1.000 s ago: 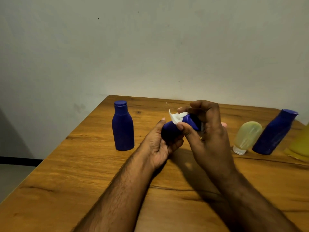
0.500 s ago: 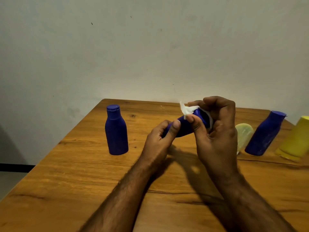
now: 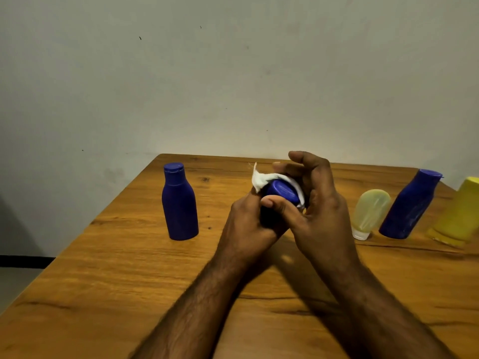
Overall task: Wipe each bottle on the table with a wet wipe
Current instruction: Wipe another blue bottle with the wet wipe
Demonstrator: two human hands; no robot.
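Observation:
My left hand [image 3: 246,224] grips a small blue bottle [image 3: 281,194] above the middle of the wooden table [image 3: 103,268], its flat end turned towards me. My right hand [image 3: 318,211] holds a white wet wipe [image 3: 260,180] wrapped over the far side of that bottle, thumb pressed on its near edge. Most of the bottle's body is hidden by my fingers. Another blue bottle [image 3: 179,203] stands upright to the left. A third blue bottle [image 3: 412,204] stands at the right.
A small pale yellow translucent bottle [image 3: 370,212] stands cap-down just right of my hands. A yellow bottle [image 3: 460,216] is cut off by the right edge. A bare wall rises behind the table; the table's left edge drops to the floor.
The held bottle has been turned so its flat end faces me, and my left hand has closed more fully round it. The wipe now wraps the bottle's far side.

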